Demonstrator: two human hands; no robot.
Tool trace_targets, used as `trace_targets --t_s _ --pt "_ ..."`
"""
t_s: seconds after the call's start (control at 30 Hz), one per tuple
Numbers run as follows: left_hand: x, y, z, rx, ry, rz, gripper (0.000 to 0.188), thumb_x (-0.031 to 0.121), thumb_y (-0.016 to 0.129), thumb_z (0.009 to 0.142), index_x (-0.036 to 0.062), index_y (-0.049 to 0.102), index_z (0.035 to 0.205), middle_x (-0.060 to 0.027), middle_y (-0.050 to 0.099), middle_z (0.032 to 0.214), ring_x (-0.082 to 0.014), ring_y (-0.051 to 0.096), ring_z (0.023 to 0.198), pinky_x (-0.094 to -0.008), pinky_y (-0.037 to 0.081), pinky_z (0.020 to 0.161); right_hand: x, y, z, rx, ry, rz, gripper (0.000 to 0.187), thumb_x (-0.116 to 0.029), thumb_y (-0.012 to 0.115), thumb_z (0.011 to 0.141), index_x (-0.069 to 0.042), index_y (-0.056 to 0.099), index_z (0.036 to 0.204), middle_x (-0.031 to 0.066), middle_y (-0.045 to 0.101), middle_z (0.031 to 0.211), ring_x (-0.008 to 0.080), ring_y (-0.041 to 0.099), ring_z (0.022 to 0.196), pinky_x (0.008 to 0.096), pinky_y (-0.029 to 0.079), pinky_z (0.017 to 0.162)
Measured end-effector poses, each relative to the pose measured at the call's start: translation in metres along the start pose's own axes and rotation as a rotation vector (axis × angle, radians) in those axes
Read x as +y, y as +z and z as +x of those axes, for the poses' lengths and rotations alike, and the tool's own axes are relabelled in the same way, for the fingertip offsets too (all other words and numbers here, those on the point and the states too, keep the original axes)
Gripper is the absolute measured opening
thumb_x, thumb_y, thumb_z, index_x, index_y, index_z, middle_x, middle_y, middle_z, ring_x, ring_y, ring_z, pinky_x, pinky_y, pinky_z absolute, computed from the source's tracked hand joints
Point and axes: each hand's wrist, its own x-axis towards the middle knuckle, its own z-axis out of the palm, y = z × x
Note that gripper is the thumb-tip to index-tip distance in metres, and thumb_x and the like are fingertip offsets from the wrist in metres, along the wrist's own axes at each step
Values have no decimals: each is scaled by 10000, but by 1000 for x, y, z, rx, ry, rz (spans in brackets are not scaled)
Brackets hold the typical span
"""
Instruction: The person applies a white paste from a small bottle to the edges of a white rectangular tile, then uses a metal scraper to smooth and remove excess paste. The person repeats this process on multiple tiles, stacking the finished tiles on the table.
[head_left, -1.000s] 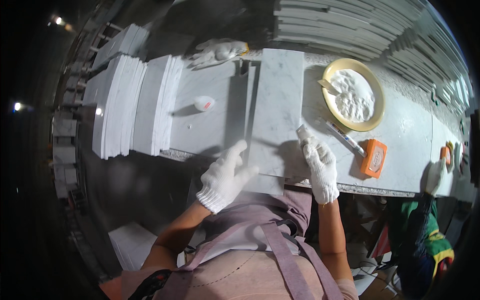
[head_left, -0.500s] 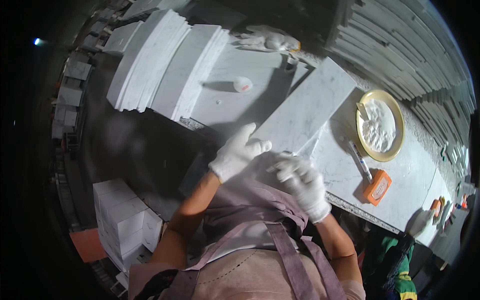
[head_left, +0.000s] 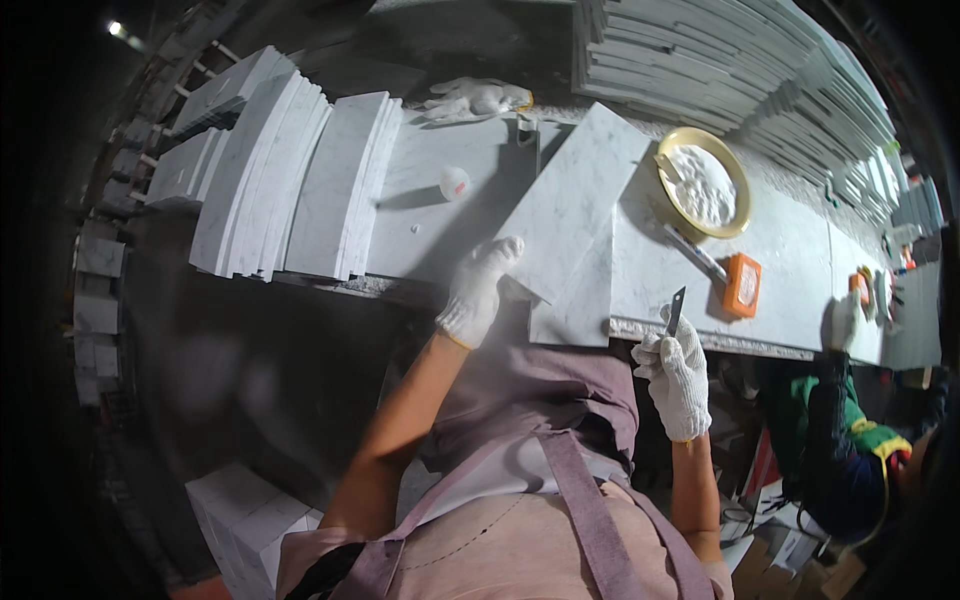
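Note:
My left hand (head_left: 482,290), in a white knit glove, has its fingers curled on the left edge of a pale veined marble tile (head_left: 575,200). This tile lies at a slant over another marble slab (head_left: 585,310) whose end juts past the bench's front edge. To the right, my gloved right hand (head_left: 675,385) is closed around a small dark metal blade (head_left: 677,308) with its tip pointing up. The blade stands in front of the bench edge, apart from the tile. Its lower end is hidden in my fingers.
Behind the tile sits a yellow bowl (head_left: 742,205) of white powder. A marker (head_left: 695,250) and an orange box (head_left: 742,285) lie nearby. Stacked tiles (head_left: 335,190), a white round object (head_left: 454,183) and spare gloves (head_left: 475,98) are leftward. A co-worker's gloved hand (head_left: 845,320) is at far right.
My right hand has moved right, away from my left hand, and the blade now shows plainly in it. My left hand has come onto the tile's edge. The whole view has shifted.

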Motion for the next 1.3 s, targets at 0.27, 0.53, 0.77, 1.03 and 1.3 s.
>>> trace_targets --t_s 0.27,0.53,0.77,1.03,1.3 --pt "6 -37 -64 229 95 206 657 268 781 970 -144 543 1424 -119 707 1192 -139 620 1143 -289 491 1015 28 0 1 -97 -166 113 288 -326 693 1050 -112 627 1231 47 672 1174 218 658 1089 364 588 880" --pt "31 -67 -90 90 444 798 488 243 825 930 -102 667 1236 -165 753 1076 -216 720 975 -346 565 891 -3 -4 93 -86 -435 -426 420 -227 691 1055 -48 634 1430 111 477 1639 183 580 1339 340 476 1105" --pt "42 -70 -84 -58 726 946 407 215 859 886 -31 725 1180 -171 748 1027 -302 734 947 -394 579 866 -47 -16 129 -155 -469 -777 259 -173 711 1023 -39 750 1241 34 727 1191 118 619 1103 284 496 970" --pt "44 -71 -80 -47 825 1055 435 273 887 832 21 751 1159 -147 753 1028 -346 722 948 -432 580 865 -66 -11 146 -340 -425 -838 261 -179 711 1025 -44 751 1245 24 724 1139 111 640 1054 281 520 947" --pt "54 -75 -62 -86 908 925 337 211 877 847 35 738 1098 -116 751 1011 -309 721 936 -403 573 850 -65 -13 103 -167 -460 -891 225 -82 733 984 -28 762 1200 32 746 1050 102 658 1019 264 543 903"
